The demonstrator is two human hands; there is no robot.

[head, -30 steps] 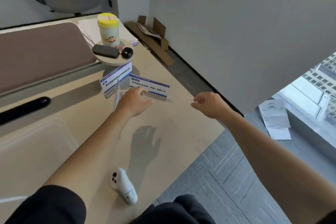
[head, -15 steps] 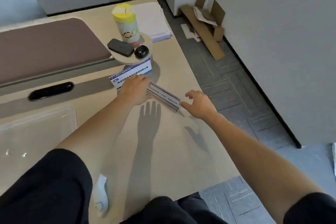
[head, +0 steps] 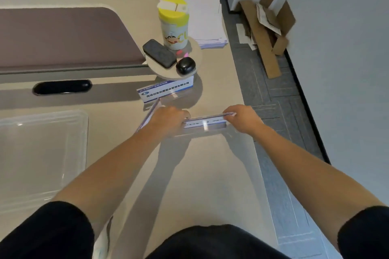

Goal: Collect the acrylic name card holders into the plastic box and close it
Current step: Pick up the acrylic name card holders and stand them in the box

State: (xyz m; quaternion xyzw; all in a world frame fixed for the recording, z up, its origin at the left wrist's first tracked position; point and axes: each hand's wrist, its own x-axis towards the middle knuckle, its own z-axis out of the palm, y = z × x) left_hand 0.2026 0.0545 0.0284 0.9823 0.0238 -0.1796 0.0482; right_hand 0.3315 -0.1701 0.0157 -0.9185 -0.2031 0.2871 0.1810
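Note:
Both hands grip one acrylic name card holder [head: 205, 124] by its ends: my left hand [head: 168, 119] at its left end, my right hand [head: 242, 120] at its right end. It carries a blue and white card and sits low over the beige table [head: 210, 174]. A second holder [head: 150, 114] stands edge-on just left of my left hand. A third holder [head: 166, 88] stands behind, its card facing me. The clear plastic box [head: 42, 153] lies open at the left of the table.
A round stand [head: 196, 59] behind the holders bears a yellow-lidded cup [head: 173, 25], a black case [head: 159, 53] and a black round object [head: 185, 65]. A paper stack [head: 202, 21] lies behind. A brown pad [head: 63, 35] lies far left. The table edge runs close on the right.
The view has tilted down and nearer. My right hand has come in and taken hold of the holder's right end; the holder now lies crosswise between both hands.

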